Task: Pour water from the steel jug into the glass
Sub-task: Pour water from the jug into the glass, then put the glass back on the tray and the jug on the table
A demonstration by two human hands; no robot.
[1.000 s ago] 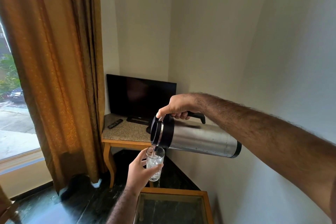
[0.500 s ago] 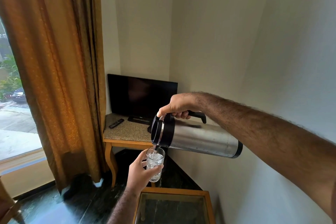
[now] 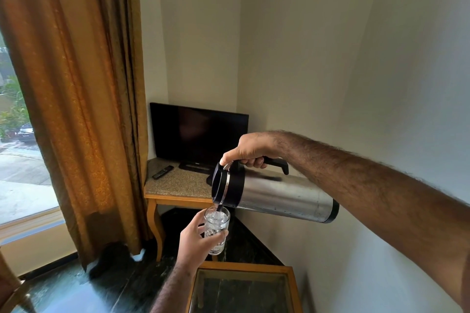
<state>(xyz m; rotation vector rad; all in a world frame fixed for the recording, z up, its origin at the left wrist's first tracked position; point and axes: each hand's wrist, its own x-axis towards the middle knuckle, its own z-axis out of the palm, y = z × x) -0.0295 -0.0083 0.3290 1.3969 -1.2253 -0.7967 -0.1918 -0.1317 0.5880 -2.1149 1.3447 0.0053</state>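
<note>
While steel jug (image 3: 277, 195) lies near-horizontal in right hand (image 3: 250, 151), gripped by handle, spout just above glass (image 3: 216, 230); left hand (image 3: 195, 244) grips glass mid-air. Glass near full; remaining: level jug.

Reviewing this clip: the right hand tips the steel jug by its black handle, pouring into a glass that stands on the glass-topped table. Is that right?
Not quite. In the head view the glass is not standing on the glass-topped table; the left hand holds it in the air beyond the table. The rest holds: the right hand tips the steel jug by its black handle, pouring into the glass.
</note>
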